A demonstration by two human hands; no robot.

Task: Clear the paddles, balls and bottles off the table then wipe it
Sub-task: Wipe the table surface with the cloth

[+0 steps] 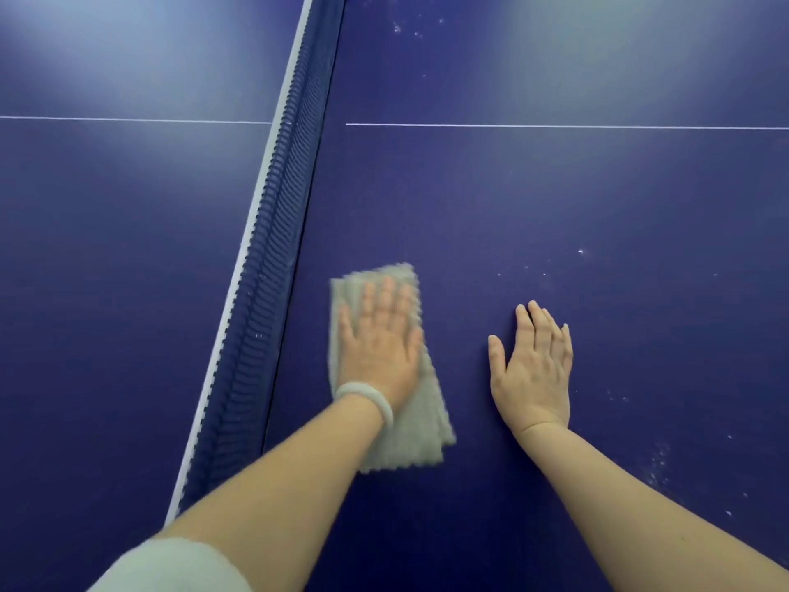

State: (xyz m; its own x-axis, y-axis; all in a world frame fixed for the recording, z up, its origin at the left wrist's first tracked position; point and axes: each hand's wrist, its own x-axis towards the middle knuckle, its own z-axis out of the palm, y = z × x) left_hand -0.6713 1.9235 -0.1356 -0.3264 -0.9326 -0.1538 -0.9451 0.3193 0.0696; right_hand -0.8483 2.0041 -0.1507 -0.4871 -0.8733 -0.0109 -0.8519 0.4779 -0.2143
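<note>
I see my left hand (pixel 378 343) flat, fingers straight, pressing the blurred grey cloth (pixel 410 437) onto the blue tabletop (pixel 555 207) near 6 o'clock, beside the net (pixel 273 271). My right hand (pixel 533 369) lies spread at the cloth's 3 o'clock.

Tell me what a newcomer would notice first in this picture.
The left hand lies flat on a grey cloth, both blurred, on the blue table just right of the net, which runs diagonally up the left side. The right hand rests flat on the bare surface beside the cloth. White specks dot the table near the right edge and at the far top.
</note>
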